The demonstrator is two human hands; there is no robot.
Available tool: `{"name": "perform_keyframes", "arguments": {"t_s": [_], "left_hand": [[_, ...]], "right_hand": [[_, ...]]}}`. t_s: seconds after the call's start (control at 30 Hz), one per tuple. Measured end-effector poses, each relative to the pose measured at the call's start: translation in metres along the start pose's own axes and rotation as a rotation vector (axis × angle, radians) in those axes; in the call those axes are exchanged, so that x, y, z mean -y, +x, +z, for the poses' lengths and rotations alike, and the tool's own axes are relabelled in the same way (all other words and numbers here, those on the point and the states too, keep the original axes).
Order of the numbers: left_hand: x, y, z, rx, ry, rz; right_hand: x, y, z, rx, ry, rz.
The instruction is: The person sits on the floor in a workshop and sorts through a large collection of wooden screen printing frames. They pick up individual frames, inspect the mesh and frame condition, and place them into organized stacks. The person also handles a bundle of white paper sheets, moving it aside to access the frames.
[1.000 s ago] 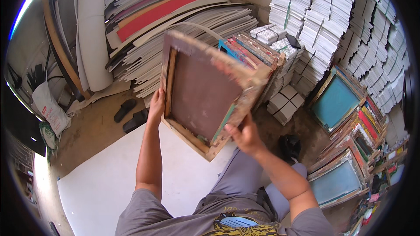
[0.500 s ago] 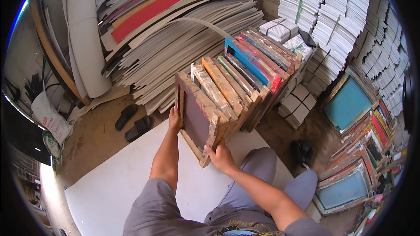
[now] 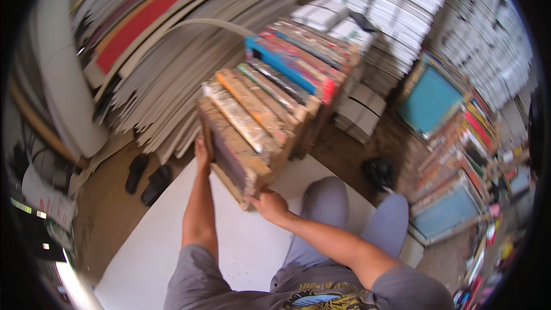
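My left hand (image 3: 201,150) and my right hand (image 3: 270,204) grip opposite sides of a wooden screen-printing frame (image 3: 229,132) with dark purplish mesh. It stands nearly upright at the near end of a row of similar frames, close against a white-splattered frame (image 3: 238,117). Behind that one come an orange-edged frame (image 3: 251,105) and a bright blue frame (image 3: 287,69), with several others between and beyond. The left fingers are mostly hidden behind the frame's edge. My right hand wraps the near lower corner. Both hands look slightly blurred.
A white board (image 3: 166,224) lies under my legs. Dark slippers (image 3: 155,185) rest on the floor at left, by stacked sheets (image 3: 201,69). Tied paper stacks (image 3: 384,8) rise behind. More screen frames (image 3: 430,100) lean at right, near a black plastic bag (image 3: 377,173).
The held frame has tipped more upright toward the row, so less of its mesh shows. Both hands stay on it. The whole view has swung, shifting the surroundings left in the picture.
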State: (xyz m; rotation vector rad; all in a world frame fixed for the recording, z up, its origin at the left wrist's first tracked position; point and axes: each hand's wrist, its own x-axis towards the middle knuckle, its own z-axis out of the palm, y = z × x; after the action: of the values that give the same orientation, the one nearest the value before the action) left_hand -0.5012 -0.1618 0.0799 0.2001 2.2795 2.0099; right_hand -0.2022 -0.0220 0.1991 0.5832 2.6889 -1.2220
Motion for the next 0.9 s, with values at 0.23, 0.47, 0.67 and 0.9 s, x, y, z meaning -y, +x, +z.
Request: {"name": "perform_keyframes", "arguments": {"t_s": [0.23, 0.47, 0.67, 0.9], "left_hand": [[-0.107, -0.085, 0.034, -0.123, -0.062, 0.16], [-0.266, -0.225, 0.079, -0.24, 0.078, 0.716], [-0.287, -0.284, 0.186, 0.225, 0.103, 0.793], [-0.167, -0.236, 0.324, 0.473, -0.171, -0.068]], "right_hand": [[-0.005, -0.014, -0.034, -0.075, 0.127, -0.108], [-0.026, -0.036, -0.093, -0.173, 0.174, -0.144], [-0.085, -0.038, -0.158, -0.314, 0.347, -0.093], [-0.2, -0.004, -0.206, -0.59, 0.404, 0.074]]}}
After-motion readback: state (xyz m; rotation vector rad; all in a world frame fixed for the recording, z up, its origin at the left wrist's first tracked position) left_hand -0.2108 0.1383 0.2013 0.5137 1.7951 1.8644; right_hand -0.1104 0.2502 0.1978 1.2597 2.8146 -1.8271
